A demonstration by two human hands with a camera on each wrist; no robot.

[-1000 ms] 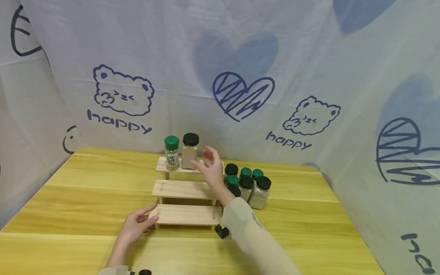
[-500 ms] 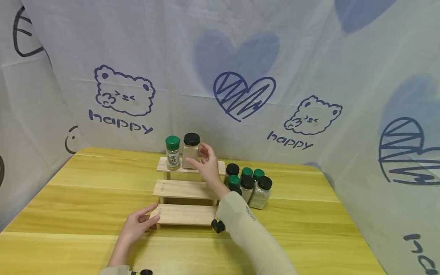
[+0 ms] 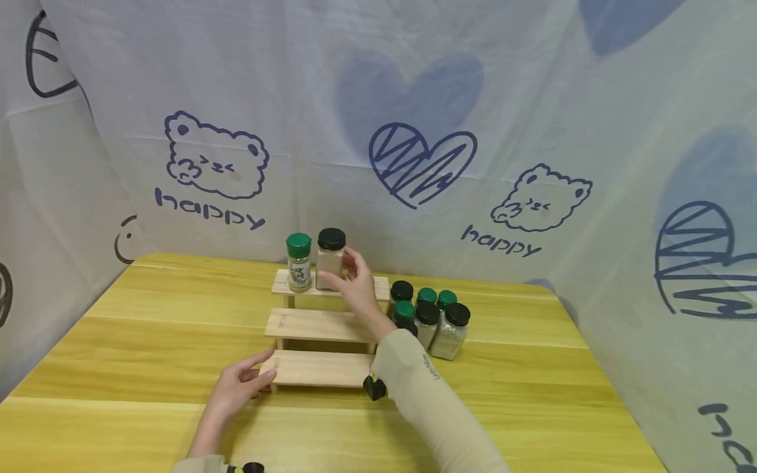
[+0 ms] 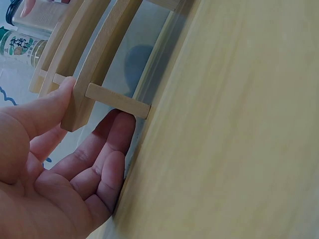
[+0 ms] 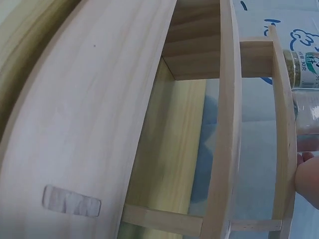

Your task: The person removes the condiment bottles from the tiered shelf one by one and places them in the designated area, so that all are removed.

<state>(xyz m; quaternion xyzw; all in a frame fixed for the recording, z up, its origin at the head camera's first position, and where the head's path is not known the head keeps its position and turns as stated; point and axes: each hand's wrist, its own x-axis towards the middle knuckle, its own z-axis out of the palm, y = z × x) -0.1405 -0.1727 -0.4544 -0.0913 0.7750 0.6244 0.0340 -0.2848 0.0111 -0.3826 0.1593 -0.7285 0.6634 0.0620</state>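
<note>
A three-step wooden rack stands on the table. On its top step are a green-capped spice shaker and, to its right, a square clear jar with a black lid and beige contents. My right hand holds that jar from the right, thumb in front and fingers round its far side; only part of this hand shows in the right wrist view. My left hand grips the left end of the bottom step. In the left wrist view its thumb presses the step's end, with the fingers curled by the leg.
Right of the rack, several jars with black lids and green lids stand close together, partly behind the right forearm. A printed white cloth hangs behind the wooden table.
The right hand has moved in from beside the black-lidded jar and taken hold of it. The left hand has stayed on the rack. The head view has shifted slightly.
</note>
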